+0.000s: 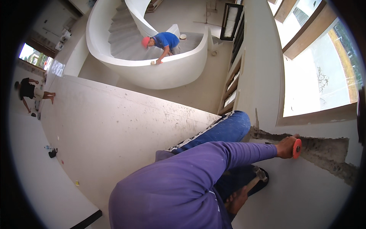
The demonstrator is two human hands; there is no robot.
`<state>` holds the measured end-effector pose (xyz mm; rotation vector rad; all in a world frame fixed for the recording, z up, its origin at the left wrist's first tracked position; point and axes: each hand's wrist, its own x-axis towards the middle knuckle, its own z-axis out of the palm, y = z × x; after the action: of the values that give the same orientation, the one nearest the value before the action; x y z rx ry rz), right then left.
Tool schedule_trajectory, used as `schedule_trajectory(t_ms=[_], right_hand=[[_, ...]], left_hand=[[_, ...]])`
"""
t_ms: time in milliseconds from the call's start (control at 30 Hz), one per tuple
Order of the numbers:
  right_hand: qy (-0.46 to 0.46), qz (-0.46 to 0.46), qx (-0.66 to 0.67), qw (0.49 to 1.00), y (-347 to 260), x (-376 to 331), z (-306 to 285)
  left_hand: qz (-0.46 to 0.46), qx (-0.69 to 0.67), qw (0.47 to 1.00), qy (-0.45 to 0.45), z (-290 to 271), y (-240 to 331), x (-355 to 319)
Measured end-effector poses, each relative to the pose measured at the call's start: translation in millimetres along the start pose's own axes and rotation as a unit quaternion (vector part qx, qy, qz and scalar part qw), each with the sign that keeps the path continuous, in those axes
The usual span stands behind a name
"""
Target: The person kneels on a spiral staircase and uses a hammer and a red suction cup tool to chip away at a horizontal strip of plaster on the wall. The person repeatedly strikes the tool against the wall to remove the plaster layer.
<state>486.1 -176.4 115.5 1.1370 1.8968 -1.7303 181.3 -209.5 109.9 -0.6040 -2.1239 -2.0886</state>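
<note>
My left hand (pixel 285 147), at the end of a purple sleeve, is closed around a chisel with a round red hand guard (pixel 297 148). Its thin dark shank points left, beside a rough chipped groove (pixel 324 149) in the pale wall. Lower down, partly hidden beneath my arm, my right hand (pixel 237 200) grips a pale wooden handle. This looks like a hammer (pixel 253 185), its head near a dark shoe or sandal. My knee in blue jeans (pixel 232 124) is bent above the arm.
A low white wall top (pixel 126 110) with scattered debris runs left. Beyond it, a person in blue (pixel 166 40) leans over a curved white stair balustrade (pixel 152 72). Another person (pixel 28 89) bends at far left. A large window (pixel 320 76) is at right; a black bag (pixel 53 153) lies left.
</note>
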Motion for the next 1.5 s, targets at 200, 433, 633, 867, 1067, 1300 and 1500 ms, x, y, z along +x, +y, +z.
schedule_trajectory(t_ms=[200, 433, 633, 867, 1067, 1300, 1500], right_hand=[[0.004, 0.011, 0.014, 1.0, 1.6, 14.4, -7.5], [-0.006, 0.016, 0.014, 1.0, 3.7, 26.7, -15.6], [-0.01, 0.041, 0.029, 0.999, 3.9, 32.4, -21.6], [-0.019, 0.045, 0.025, 0.998, -3.3, 27.6, -17.5], [-0.003, 0.062, 0.042, 0.997, -2.6, 29.9, -20.5], [-0.01, 0.028, 0.05, 0.998, -1.6, 24.9, -16.3], [-0.004, -0.006, 0.034, 0.999, 1.8, 24.0, -15.8]], left_hand=[[-0.056, -0.043, 0.997, 0.028, 42.3, -12.9, 6.8], [-0.046, -0.187, 0.973, -0.123, 46.1, -47.4, 16.7], [0.071, -0.153, 0.985, -0.045, 61.8, -57.9, 15.9], [0.032, -0.125, 0.978, -0.166, 35.9, -49.9, 21.6], [-0.022, -0.1, 0.976, -0.194, 16.6, -47.3, 11.5], [-0.087, -0.038, 0.985, -0.142, 12.6, -59.6, 0.9], [-0.098, 0.018, 0.995, -0.02, -11.1, -44.6, -44.1]])
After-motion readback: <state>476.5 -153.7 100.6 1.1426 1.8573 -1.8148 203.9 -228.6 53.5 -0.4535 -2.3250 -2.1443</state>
